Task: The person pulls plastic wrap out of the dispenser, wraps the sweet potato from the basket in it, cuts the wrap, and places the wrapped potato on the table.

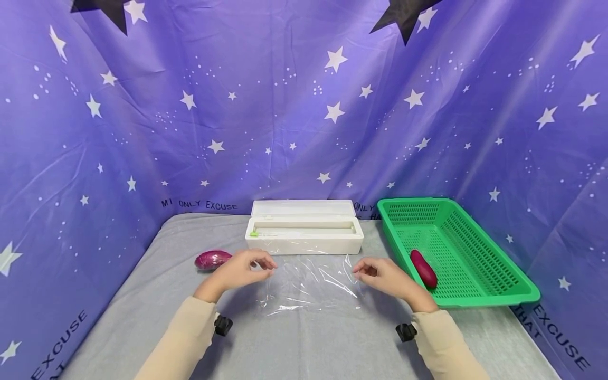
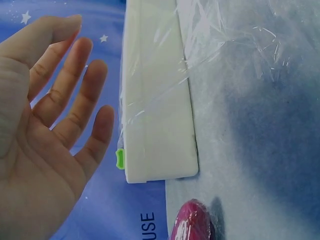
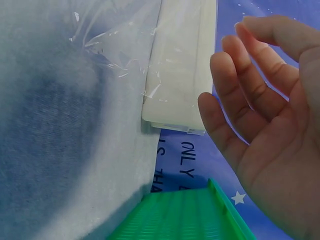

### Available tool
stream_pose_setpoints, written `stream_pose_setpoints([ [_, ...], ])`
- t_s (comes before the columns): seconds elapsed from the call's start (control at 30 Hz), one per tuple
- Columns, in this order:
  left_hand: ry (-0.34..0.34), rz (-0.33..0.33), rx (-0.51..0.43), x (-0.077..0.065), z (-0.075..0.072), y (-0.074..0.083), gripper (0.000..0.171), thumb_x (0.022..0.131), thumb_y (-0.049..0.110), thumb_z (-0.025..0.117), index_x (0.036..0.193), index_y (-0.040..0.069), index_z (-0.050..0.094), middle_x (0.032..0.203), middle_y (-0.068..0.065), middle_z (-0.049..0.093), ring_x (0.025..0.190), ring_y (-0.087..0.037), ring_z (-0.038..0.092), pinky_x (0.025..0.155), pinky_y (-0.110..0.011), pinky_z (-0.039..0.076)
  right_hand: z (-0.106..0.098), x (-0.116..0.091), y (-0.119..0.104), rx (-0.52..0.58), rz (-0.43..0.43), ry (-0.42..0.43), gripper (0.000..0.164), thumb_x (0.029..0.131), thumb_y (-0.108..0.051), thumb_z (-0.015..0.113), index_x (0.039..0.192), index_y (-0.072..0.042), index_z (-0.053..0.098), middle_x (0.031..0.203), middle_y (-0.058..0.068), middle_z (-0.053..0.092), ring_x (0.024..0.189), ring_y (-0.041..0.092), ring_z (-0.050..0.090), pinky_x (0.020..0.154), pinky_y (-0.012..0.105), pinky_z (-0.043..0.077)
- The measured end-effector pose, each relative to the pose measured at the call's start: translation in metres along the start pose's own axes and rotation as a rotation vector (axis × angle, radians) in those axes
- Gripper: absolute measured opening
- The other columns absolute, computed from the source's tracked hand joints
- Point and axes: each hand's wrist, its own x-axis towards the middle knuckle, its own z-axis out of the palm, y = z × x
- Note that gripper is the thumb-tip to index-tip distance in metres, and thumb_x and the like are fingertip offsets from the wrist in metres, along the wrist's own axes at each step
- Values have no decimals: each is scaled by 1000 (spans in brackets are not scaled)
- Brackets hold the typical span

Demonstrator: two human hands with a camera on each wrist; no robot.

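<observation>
A sheet of clear cling film [image 1: 309, 287] lies over the grey cloth, running from the front of a white cling film box [image 1: 304, 246] whose lid is raised. My left hand [image 1: 242, 272] hovers at the film's left side, fingers loosely bent, with a gap between thumb and fingers. At the right side my right hand [image 1: 385, 275] has a similar relaxed pose, its fingertips close to the film's edge. Neither palm holds anything in the wrist views. Beside the left hand rests a shiny, film-wrapped purple-red elongated vegetable [image 1: 211, 259], partly covered by that hand.
To the right stands a green slotted basket [image 1: 475, 264] with one purple-red elongated vegetable [image 1: 424, 269] in it. A small green slider [image 1: 254, 233] sits at the box's left end. Purple starry fabric [image 1: 294, 105] encloses the table's back and sides.
</observation>
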Motion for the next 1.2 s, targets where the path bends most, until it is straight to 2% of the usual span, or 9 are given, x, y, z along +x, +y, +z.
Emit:
stream_pose_setpoints([
  [0.23,39,23,-12,5,5,1,12,94,15,70,106,15,73,97,10,70,92,-11,63,84,-48,53,-10,2,-5,-52,40,37,8,94,-8,68,102,-8,71,87,-7,66,81,9,60,73,27,53],
  [0.4,64,7,-38,9,8,1,13,94,15,70,105,21,73,98,9,70,92,-12,63,83,-49,52,-28,5,-13,-89,67,94,9,94,-8,69,102,-9,71,87,-5,66,79,10,59,70,27,52],
  [0.57,79,-28,-34,12,10,0,15,94,14,70,107,22,73,101,5,70,94,-12,63,83,-42,52,-48,6,-15,-144,76,121,9,94,-10,68,102,-9,71,88,0,68,77,10,59,68,27,51],
  [0.73,75,-18,-32,17,14,-4,16,95,13,69,110,15,73,105,-4,72,94,-13,63,82,-38,53,-67,3,-11,-173,131,117,9,96,-10,67,104,-8,70,90,3,69,78,13,59,67,28,51],
  [0.87,69,1,-40,20,17,-8,16,95,12,68,110,10,73,105,-5,72,93,-15,64,81,-37,53,-86,0,-8,-192,148,101,12,97,-12,65,107,-7,70,95,3,69,85,16,62,73,32,53],
  [0.97,58,3,-60,22,20,-9,15,95,12,68,109,12,72,105,-6,72,93,-15,64,81,-38,53,-101,-2,-7,-202,166,81,15,98,-14,64,109,-5,69,97,3,69,88,19,64,76,35,53],
  [1.2,33,-25,-76,30,25,-3,17,96,13,67,112,17,71,109,-8,71,96,-15,64,86,-40,52,-127,-6,2,-244,273,7,24,99,-21,65,115,-4,68,98,3,68,90,20,63,75,39,51],
])
